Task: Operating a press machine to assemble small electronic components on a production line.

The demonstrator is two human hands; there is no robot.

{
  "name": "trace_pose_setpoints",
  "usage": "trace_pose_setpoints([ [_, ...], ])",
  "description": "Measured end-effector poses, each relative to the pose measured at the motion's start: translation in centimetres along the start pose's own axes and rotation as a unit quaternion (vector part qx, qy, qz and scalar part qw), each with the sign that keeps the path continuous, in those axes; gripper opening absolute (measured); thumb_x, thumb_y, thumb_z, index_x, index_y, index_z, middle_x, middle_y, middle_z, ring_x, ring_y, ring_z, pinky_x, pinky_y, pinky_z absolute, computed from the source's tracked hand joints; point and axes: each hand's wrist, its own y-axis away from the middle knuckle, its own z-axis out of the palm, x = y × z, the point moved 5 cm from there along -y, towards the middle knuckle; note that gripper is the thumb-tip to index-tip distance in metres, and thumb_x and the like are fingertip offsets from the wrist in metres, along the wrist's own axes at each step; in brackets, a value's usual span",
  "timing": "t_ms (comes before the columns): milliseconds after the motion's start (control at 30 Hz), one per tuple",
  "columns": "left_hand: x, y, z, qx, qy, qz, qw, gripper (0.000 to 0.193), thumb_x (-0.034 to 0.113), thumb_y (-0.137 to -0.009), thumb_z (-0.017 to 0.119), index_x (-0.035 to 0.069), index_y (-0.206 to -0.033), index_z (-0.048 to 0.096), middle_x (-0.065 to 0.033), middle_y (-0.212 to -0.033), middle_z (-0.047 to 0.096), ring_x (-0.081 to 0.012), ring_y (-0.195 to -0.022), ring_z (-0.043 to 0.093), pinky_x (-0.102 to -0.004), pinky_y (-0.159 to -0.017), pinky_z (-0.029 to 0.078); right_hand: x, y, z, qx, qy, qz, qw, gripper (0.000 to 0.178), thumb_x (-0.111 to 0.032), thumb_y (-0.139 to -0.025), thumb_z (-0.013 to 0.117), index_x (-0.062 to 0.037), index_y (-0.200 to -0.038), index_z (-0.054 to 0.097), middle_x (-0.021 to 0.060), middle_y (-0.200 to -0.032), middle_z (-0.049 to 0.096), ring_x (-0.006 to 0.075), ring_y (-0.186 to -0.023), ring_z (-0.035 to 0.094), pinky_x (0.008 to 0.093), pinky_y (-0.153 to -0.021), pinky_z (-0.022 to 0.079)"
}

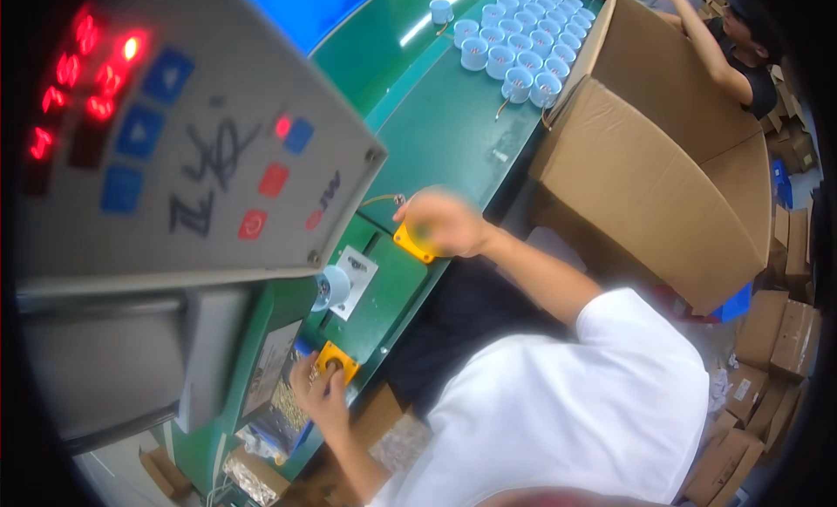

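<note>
Surface: green desk point(445, 132), running away from you toward the top of the view; a raised green rail splits it lengthwise.
Your right hand point(445, 221): fingers curled round a yellow square part point(412, 243) at the desk's near edge; a thin wire point(381, 198) trails off to the left of it.
Your left hand point(321, 394): lower down, gripping a second yellow square piece point(336, 360) with a round centre, just over the desk's edge.
Beside the hands: a white plate point(359, 280) lying on the desk between the two hands, with a pale blue-white cylinder point(331, 287) at its left edge.
Far end of the desk: white round cups point(521, 45) packed in rows, touching one another; one cup point(442, 12) stands apart to the left.
Left of view: grey control panel point(183, 132), tilted, with blue and red buttons, lit red digits and hand-drawn marks.
Right of desk: large open cardboard box point(663, 158); another person's arm point(706, 40) reaches over its far flap.
Room: smaller cartons point(772, 341) stacked on the floor at the right; a shiny foil packet point(253, 476) below the desk's near end.
Focus: your right hand is blurred, so the finger placement is not resolved.
</note>
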Motion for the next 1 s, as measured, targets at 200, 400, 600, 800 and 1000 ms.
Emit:
trace_pose_setpoints([
  [200, -6.1, 0.3, -2.4, -0.040, -0.090, -0.139, 0.985, 0.018, 0.009, -0.090, 0.072, -0.002, -0.104, 0.073, -0.0188, -0.110, 0.071, -0.0341, -0.103, 0.068, -0.0417, -0.088, 0.053, 1.9, 0.4, 0.5, 0.026, -0.187, 0.124, 0.974, 0.026, -0.027, -0.094, 0.064, -0.0033, -0.103, 0.071, 0.0116, -0.111, 0.073, 0.0290, -0.107, 0.066, 0.0404, -0.099, 0.051],
  [400, -8.2, 1.6, -3.1, -0.140, -0.094, -0.189, 0.967, 0.020, 0.010, -0.094, 0.070, -0.003, -0.109, 0.071, -0.0163, -0.099, 0.072, -0.0290, -0.087, 0.068, -0.0381, -0.077, 0.053, 1.5, 0.2, 0.0, 0.000, -0.109, 0.081, 0.991, 0.027, -0.026, -0.096, 0.062, -0.0026, -0.105, 0.071, 0.0117, -0.111, 0.073, 0.0271, -0.107, 0.066, 0.0393, -0.098, 0.051],
  [600, -9.5, 3.2, -2.0, -0.003, -0.004, -0.238, 0.971, 0.016, 0.009, -0.096, 0.069, -0.003, -0.107, 0.072, -0.0146, -0.095, 0.072, -0.0264, -0.083, 0.068, -0.0357, -0.075, 0.053, 1.7, 0.2, 0.6, 0.002, -0.152, 0.102, 0.983, 0.024, -0.024, -0.095, 0.063, -0.0030, -0.105, 0.071, 0.0123, -0.111, 0.073, 0.0272, -0.108, 0.066, 0.0385, -0.099, 0.051],
  [800, -7.9, 2.0, -1.8, 0.017, -0.040, -0.206, 0.978, 0.016, 0.005, -0.096, 0.069, -0.003, -0.109, 0.073, -0.0136, -0.094, 0.073, -0.0247, -0.083, 0.069, -0.0334, -0.077, 0.053, -2.0, -1.3, -0.6, 0.072, -0.050, 0.077, 0.993, 0.031, -0.024, -0.093, 0.068, 0.0008, -0.111, 0.069, 0.0159, -0.115, 0.072, 0.0298, -0.111, 0.065, 0.0403, -0.103, 0.049],
  [1000, -9.6, 3.0, -1.7, 0.013, -0.055, -0.186, 0.981, 0.015, 0.004, -0.095, 0.070, -0.003, -0.107, 0.074, -0.0142, -0.095, 0.074, -0.0246, -0.084, 0.070, -0.0339, -0.079, 0.054, -8.0, -5.4, 4.9, -0.011, -0.060, 0.053, 0.997, 0.055, -0.027, -0.084, 0.079, -0.0020, -0.131, 0.062, 0.0151, -0.132, 0.064, 0.0322, -0.124, 0.058, 0.0440, -0.108, 0.045],
])
